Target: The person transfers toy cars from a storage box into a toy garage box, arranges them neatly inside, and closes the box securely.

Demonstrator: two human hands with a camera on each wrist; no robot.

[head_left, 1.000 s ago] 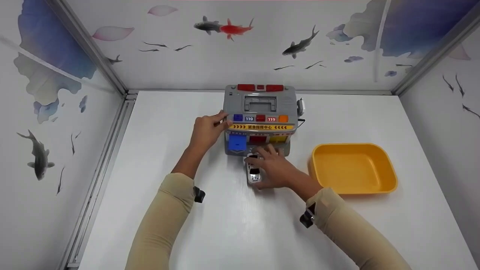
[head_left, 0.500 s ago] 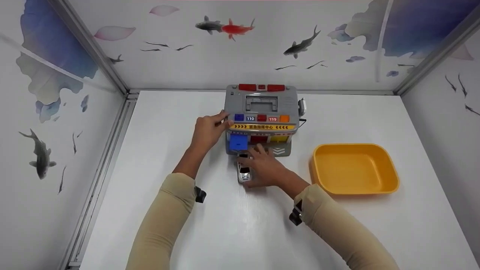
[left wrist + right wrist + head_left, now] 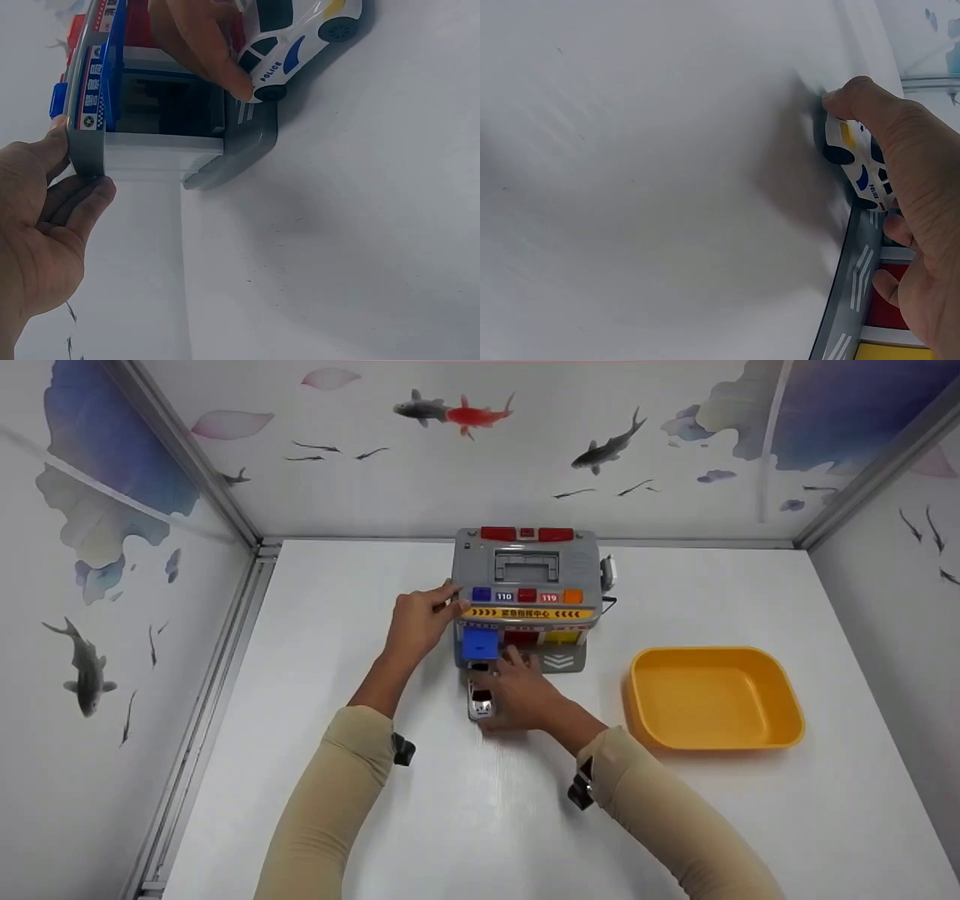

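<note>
A grey toy emergency station (image 3: 476, 570) stands at the table's back, red lights and coloured buttons on top. My left hand (image 3: 418, 622) grips the left edge of its roof, thumb and fingers on either side. The blue door (image 3: 480, 644) at the front left is raised, and the left wrist view shows a dark bay (image 3: 169, 105) behind it. My right hand (image 3: 525, 694) holds a white toy police car (image 3: 481, 705) at the front of that bay. The car's front end meets the station's grey ramp (image 3: 862, 277) in the right wrist view; fingers hide part of its body.
A yellow plastic bin (image 3: 697, 697) sits on the white table (image 3: 450, 825) to the right of the station. Red and yellow doors (image 3: 561, 637) beside the blue one are down. Printed wall panels (image 3: 315, 502) close off the back and sides.
The right hand has slid the police car leftward and slightly forward, from beside the blue door to in front of it. My left hand keeps its grip on the station.
</note>
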